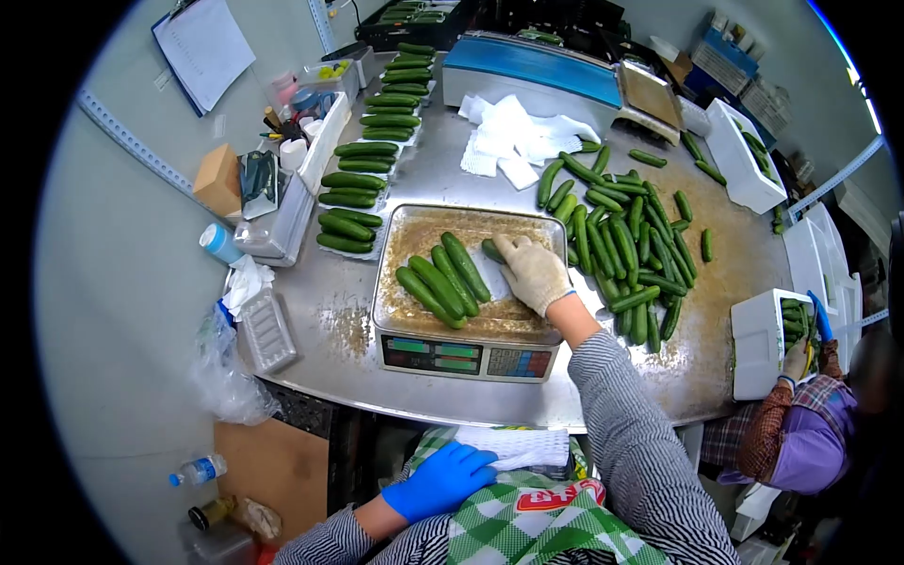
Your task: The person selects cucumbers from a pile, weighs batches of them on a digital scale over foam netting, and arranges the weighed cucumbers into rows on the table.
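My right hand [535, 273], in an off-white knit glove, is over the right side of the scale pan [395, 306]. Its fingers are closed on a cucumber [492, 250], of which only one end shows. Several other cucumbers [443, 280] lie side by side on the pan, left of that hand. Below the pan is the lit display of the scale [433, 355]. My left hand [443, 480], in a blue glove, rests in front of my green checked apron with fingers stretched out. It lies beside a stack of white foam netting [518, 446] and holds nothing visible.
A heap of loose cucumbers [626, 240] covers the table right of the scale. Paired cucumbers on white trays [350, 231] form a row at left. White foam netting [513, 137] lies near a blue-topped machine [532, 75]. At right, a co-worker's hand [797, 358] reaches into a white box [753, 348].
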`<action>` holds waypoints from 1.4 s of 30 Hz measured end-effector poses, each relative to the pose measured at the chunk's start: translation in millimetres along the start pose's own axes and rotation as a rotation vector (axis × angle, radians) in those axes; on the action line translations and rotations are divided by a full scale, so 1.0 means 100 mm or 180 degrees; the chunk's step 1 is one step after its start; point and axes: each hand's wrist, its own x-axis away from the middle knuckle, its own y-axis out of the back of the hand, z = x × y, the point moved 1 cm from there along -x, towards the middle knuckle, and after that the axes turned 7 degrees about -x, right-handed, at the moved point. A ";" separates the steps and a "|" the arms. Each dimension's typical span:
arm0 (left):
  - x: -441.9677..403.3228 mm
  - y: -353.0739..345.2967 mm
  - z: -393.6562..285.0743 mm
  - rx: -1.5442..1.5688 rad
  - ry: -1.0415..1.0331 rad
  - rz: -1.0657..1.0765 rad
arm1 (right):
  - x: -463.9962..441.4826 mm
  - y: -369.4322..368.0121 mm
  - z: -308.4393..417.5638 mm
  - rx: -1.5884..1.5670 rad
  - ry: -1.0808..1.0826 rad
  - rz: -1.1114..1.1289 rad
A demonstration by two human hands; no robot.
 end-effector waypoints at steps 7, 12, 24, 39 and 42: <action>0.00 -0.06 0.07 0.0061 0.0140 -0.0006 | 0.04 -0.13 -0.13 -0.0502 -0.0786 -0.0448; -0.07 -0.14 0.14 0.0203 0.0264 0.0133 | 0.45 0.23 -0.05 -0.2462 -0.1425 -0.0369; -0.62 -0.32 0.28 -0.0012 0.0152 0.0469 | 1.74 -0.75 -1.00 -0.3649 -0.2924 -0.1657; -0.99 -0.48 0.25 0.0028 0.0239 0.0626 | 1.62 -0.34 -1.53 -0.2593 -0.4109 -0.1722; -1.04 -0.45 0.20 -0.0076 0.0258 0.0582 | 1.41 -0.59 -1.65 -0.2453 -0.4299 -0.2143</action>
